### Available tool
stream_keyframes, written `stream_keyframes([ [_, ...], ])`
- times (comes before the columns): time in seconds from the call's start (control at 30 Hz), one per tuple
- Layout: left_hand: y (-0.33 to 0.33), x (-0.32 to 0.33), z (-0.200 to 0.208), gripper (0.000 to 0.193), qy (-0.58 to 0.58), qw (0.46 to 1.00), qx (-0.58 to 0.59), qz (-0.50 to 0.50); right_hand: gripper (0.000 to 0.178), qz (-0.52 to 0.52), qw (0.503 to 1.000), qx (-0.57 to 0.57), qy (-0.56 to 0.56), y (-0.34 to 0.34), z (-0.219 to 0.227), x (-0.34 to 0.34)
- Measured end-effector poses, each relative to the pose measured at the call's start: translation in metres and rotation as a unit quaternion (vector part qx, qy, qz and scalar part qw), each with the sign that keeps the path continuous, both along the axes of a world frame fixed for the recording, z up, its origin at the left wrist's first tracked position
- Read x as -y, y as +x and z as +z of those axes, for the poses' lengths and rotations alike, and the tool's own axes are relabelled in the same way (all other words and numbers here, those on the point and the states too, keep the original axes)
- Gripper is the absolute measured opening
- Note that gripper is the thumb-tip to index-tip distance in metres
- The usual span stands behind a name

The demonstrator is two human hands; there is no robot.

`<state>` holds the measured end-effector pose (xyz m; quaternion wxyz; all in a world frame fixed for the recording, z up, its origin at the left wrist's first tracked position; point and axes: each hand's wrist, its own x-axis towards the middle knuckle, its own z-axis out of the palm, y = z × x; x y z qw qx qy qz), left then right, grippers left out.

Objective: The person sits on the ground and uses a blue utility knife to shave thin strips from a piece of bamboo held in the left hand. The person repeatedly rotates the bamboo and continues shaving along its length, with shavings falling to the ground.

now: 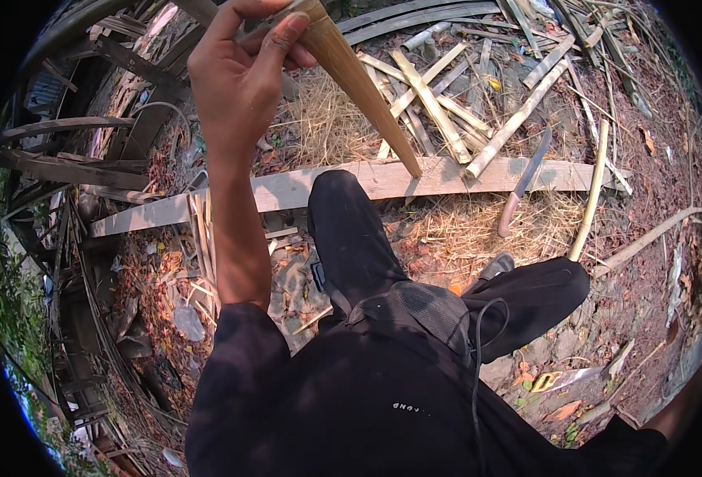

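Note:
My left hand (247,63) is raised at the top and closed on the upper end of a split bamboo piece (359,87). The bamboo slants down to the right, and its lower end meets the long wooden plank (279,191) in front of my knees. Across the plank, to the right, lies a knife (527,179) with a brown handle, untouched. Only a bit of my right forearm (689,401) shows at the lower right rim; the hand itself is out of the picture.
Beyond the plank lie several cut bamboo strips (430,103) in a pile. Pale shavings (470,230) cover ground near the knife. A handsaw (561,379) with a yellow handle lies at lower right. Stacked old timber (72,167) crowds the left side. One bamboo stick (592,199) stretches past my right knee.

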<state>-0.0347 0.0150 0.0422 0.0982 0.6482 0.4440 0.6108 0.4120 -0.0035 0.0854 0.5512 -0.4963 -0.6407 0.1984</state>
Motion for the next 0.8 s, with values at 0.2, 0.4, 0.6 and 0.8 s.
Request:
stream_keyframes([
  [0.2, 0.004, 0.006, -0.002, 0.020, -0.001, 0.998, -0.027, 0.049, 0.019, 0.000, 0.970, 0.090, -0.226, 0.014, -0.131, 0.001],
  [0.4, 0.006, -0.002, 0.000, 0.020, 0.001, 0.998, -0.039, 0.047, 0.018, -0.001, 0.958, 0.074, -0.276, 0.017, -0.153, 0.011],
  [0.6, -0.002, -0.010, 0.000, 0.019, 0.005, 0.999, -0.029, 0.035, 0.018, -0.002, 0.958, 0.062, -0.282, 0.011, -0.154, 0.008],
  [0.8, -0.001, -0.001, 0.000, 0.016, -0.005, 1.000, 0.017, 0.010, 0.019, 0.000, 0.957, 0.054, -0.286, 0.001, -0.161, 0.011],
])
